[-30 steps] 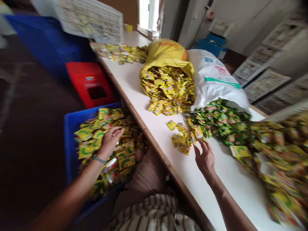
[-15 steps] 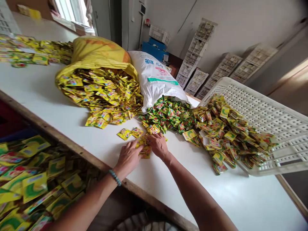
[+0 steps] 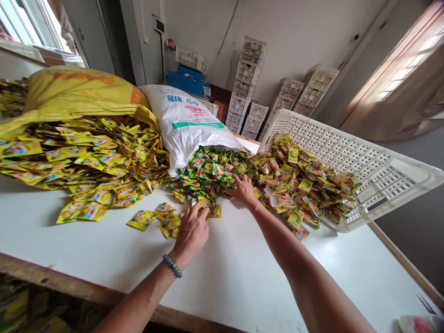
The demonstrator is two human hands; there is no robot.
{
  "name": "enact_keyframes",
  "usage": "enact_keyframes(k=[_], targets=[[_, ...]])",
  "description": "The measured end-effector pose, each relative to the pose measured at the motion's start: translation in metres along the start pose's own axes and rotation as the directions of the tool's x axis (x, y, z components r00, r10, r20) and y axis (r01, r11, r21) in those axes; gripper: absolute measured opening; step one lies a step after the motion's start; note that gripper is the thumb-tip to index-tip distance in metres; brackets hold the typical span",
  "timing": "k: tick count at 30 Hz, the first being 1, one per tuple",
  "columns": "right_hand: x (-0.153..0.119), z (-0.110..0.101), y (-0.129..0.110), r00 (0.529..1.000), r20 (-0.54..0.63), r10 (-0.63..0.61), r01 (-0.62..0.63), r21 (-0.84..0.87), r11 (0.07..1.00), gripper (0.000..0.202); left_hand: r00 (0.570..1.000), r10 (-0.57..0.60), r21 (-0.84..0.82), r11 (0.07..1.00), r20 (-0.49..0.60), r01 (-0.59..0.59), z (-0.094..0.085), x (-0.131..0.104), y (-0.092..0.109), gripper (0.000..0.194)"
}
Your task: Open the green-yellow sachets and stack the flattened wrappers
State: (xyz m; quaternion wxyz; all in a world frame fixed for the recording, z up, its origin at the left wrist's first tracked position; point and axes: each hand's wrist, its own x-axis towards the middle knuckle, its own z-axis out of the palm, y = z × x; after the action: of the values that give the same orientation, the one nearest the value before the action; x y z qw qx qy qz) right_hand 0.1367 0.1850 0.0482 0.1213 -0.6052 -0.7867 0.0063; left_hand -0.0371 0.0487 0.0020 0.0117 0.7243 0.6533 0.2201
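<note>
My left hand (image 3: 193,232), with a beaded bracelet on its wrist, reaches over a few small yellow sachets (image 3: 169,225) on the white table. Its fingers are stretched forward, the tips touching sachets by the front of the green pile. My right hand (image 3: 244,190) is at the edge of a heap of small green-and-red packets (image 3: 217,167), thumb and fingers apart, with nothing seen held. That heap spills from a white woven sack (image 3: 194,121). Right of it, yellow-green flat packets (image 3: 305,185) lie heaped at the mouth of a tipped white plastic basket (image 3: 388,171).
A large yellow sack (image 3: 86,92) at the left spills many yellow sachets (image 3: 104,152) onto the table (image 3: 236,268). The table's wooden front edge (image 3: 69,284) runs below, with more packets beneath it. Stacked white crates (image 3: 248,74) stand by the back wall.
The view has swung right and nearer the table. My right hand has left the sachets it shared with my left and moved to the green heap. My left hand stays by the sachets.
</note>
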Motion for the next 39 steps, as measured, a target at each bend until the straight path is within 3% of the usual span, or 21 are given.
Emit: enact_keyframes(k=[2, 4, 7, 10, 12, 14, 18, 23, 26, 27, 28, 29, 31, 32, 33, 35, 39], targets=[[0.008, 0.006, 0.014, 0.995, 0.096, -0.021, 0.019, 0.022, 1.0, 0.069, 0.999, 0.028, -0.026, 0.999, 0.025, -0.027, 0.007, 0.009, 0.018, 0.04], [0.001, 0.018, 0.021, 0.987, 0.135, -0.083, 0.077, 0.054, 0.996, 0.062, 0.996, 0.038, -0.005, 0.999, 0.081, -0.037, 0.017, 0.016, 0.029, 0.038], [-0.033, 0.036, 0.024, 0.988, 0.086, -0.13, 0.114, 0.165, 0.98, 0.059, 0.985, 0.071, 0.033, 0.997, 0.159, -0.077, 0.028, 0.023, 0.029, 0.031], [-0.08, 0.04, 0.031, 0.999, 0.04, -0.011, -0.004, 0.346, 0.938, 0.051, 0.979, 0.127, 0.04, 0.99, 0.16, -0.135, 0.033, 0.025, 0.022, 0.032], [-0.11, 0.035, 0.038, 0.991, 0.083, 0.104, -0.132, 0.524, 0.842, 0.037, 0.981, 0.131, 0.049, 0.989, 0.146, -0.139, 0.033, 0.024, 0.021, 0.033], [-0.136, 0.028, 0.047, 0.974, 0.144, 0.175, -0.225, 0.696, 0.682, 0.027, 0.986, 0.11, 0.068, 0.991, 0.124, -0.119, 0.032, 0.023, 0.024, 0.031], [-0.169, 0.019, 0.059, 0.945, 0.168, 0.282, -0.279, 0.863, 0.42, 0.03, 0.981, 0.126, 0.006, 0.992, 0.148, -0.128, 0.035, 0.032, 0.032, 0.031], [-0.176, 0.02, 0.07, 0.92, 0.249, 0.303, -0.311, 0.934, 0.178, 0.043, 0.968, 0.069, -0.077, 0.996, 0.24, -0.052, 0.037, 0.052, 0.035, 0.035], [-0.173, 0.019, 0.077, 0.915, 0.258, 0.31, -0.3, 0.949, 0.094, 0.043, 0.972, 0.007, -0.118, 0.993, 0.234, 0.022, 0.038, 0.051, 0.045, 0.037], [-0.172, 0.018, 0.079, 0.917, 0.25, 0.31, -0.288, 0.954, 0.082, 0.043, 0.97, -0.016, -0.211, 0.975, 0.245, 0.069, 0.039, 0.048, 0.051, 0.037], [-0.171, 0.018, 0.081, 0.922, 0.242, 0.303, -0.276, 0.958, 0.076, 0.043, 0.961, -0.041, -0.361, 0.922, 0.274, 0.142, 0.042, 0.044, 0.058, 0.037], [-0.17, 0.018, 0.084, 0.927, 0.237, 0.29, -0.267, 0.961, 0.067, 0.043, 0.945, -0.059, -0.538, 0.81, 0.322, 0.234, 0.044, 0.04, 0.065, 0.038], [-0.17, 0.018, 0.09, 0.934, 0.245, 0.26, -0.266, 0.963, 0.046, 0.043, 0.899, -0.062, -0.797, 0.439, 0.433, 0.414, 0.051, 0.031, 0.081, 0.04], [-0.17, 0.019, 0.093, 0.932, 0.256, 0.256, -0.274, 0.961, 0.037, 0.043, 0.879, -0.053, -0.84, 0.272, 0.475, 0.47, 0.054, 0.027, 0.089, 0.041], [-0.17, 0.019, 0.096, 0.927, 0.267, 0.264, -0.284, 0.958, 0.026, 0.044, 0.866, -0.05, -0.849, 0.174, 0.498, 0.499, 0.057, 0.025, 0.095, 0.042], [-0.171, 0.019, 0.098, 0.918, 0.282, 0.278, -0.289, 0.957, -0.019, 0.046, 0.859, -0.083, -0.856, 0.08, 0.505, 0.511, 0.062, 0.021, 0.105, 0.045], [-0.173, 0.017, 0.087, 0.939, 0.262, 0.222, -0.235, 0.962, -0.142, 0.046, 0.867, -0.213, -0.878, 0.069, 0.45, 0.473, 0.07, 0.014, 0.116, 0.05]])
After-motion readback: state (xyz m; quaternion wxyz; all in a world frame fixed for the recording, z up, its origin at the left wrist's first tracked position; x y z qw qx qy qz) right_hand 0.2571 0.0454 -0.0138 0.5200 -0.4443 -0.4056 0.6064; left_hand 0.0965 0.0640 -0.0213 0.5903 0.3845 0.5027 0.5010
